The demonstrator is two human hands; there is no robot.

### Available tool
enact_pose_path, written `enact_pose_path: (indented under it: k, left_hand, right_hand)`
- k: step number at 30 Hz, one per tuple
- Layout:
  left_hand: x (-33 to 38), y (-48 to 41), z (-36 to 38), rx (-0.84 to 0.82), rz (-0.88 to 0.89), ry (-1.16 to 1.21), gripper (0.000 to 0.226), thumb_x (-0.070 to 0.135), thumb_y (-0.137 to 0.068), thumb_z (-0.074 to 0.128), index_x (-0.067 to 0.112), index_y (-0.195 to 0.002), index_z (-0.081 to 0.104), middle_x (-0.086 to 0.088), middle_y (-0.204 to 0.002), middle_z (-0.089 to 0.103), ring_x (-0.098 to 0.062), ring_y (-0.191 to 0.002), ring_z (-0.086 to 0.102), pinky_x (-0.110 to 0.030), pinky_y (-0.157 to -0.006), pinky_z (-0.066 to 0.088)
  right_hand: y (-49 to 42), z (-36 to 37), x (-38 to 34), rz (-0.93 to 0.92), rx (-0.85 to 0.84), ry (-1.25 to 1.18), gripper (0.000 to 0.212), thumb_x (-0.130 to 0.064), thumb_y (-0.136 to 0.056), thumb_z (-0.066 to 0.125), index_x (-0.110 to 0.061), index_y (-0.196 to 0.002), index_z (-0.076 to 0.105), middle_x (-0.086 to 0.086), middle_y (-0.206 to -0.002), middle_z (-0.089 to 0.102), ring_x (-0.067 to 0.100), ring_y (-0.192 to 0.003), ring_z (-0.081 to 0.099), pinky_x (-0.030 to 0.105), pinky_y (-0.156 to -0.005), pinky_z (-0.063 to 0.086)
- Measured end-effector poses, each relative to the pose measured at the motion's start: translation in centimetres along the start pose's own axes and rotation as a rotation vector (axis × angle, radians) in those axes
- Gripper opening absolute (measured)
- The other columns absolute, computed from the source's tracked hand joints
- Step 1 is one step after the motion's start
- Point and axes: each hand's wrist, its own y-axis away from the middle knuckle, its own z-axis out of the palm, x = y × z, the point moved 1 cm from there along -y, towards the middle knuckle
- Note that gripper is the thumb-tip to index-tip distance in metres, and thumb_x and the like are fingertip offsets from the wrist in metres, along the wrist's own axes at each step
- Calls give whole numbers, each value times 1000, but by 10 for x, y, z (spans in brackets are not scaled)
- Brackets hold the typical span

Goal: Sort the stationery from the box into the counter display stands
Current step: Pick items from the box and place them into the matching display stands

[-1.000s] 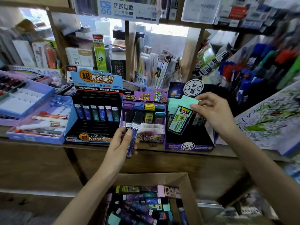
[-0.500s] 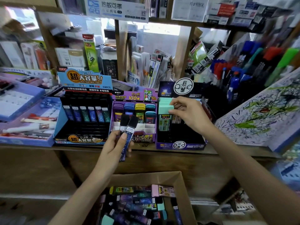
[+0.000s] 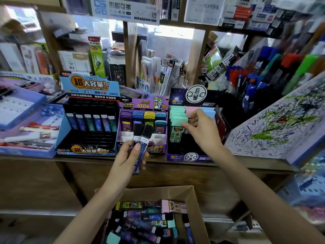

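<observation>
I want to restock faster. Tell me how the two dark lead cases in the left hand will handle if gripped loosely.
The two dark lead cases, fanned in the left hand, look like stiff, glossy plastic, so they may slide against each other. Slim and small, they are probably light. Flat-sided, they should not roll if dropped into the cardboard box.

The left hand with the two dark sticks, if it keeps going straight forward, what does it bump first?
Probably the purple display stand. The left hand holds two dark lead cases whose tips point at its white front slots, though depth is hard to judge.
</observation>
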Motion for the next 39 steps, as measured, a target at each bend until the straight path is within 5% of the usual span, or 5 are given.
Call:
enact_pose_path:
  k: [3, 6, 20, 31, 39]
  left_hand:
    - [2, 1, 0, -4, -8, 21, 21, 26, -97, 39, 11, -103, 53, 10, -74, 68, -5, -63, 59, -23, -58, 53]
    - [3, 2, -1, -2, -32, 48, 18, 25, -98, 39, 15, -103, 54, 8, -72, 67, -6, -62, 58, -29, -60, 50]
    - [10, 17, -93, 177, 2, -54, 21, 23, -98, 40, 8, -102, 54, 7, -71, 68, -6, -62, 59, -15, -53, 47]
    - [-4, 29, -196, 454, 45, -67, 17, 14, -99, 41, 10, -87, 53, 7, -62, 65, -1, -49, 54, -14, -46, 43]
    - [-16, 28, -213, 476, 29, -25, 17, 12, -98, 41, 12, -87, 54, 2, -64, 66, -4, -50, 54, -16, -46, 44]
  right_hand:
    - [26, 4, -18, -191, 117, 29, 19, -32, -92, 57, -17, -102, 54, -9, -97, 49, 6, -84, 54, 25, -74, 47]
    - [52, 22, -45, -163, -154, -268, 11, -36, -92, 55, -28, -99, 54, -18, -88, 55, -5, -81, 56, 8, -65, 43]
    - [28, 75, -130, 65, -403, -883, 12, -14, -89, 63, -11, -79, 57, -3, -65, 65, 10, -58, 63, 19, -53, 51]
    - [-23, 164, -217, -206, -237, -513, 16, -20, -85, 68, -5, -87, 62, 13, -80, 65, 31, -80, 65, 49, -75, 54]
    - [-24, 198, -223, -267, -245, -391, 18, -20, -84, 70, -11, -99, 69, -16, -70, 57, 7, -67, 56, 24, -68, 47]
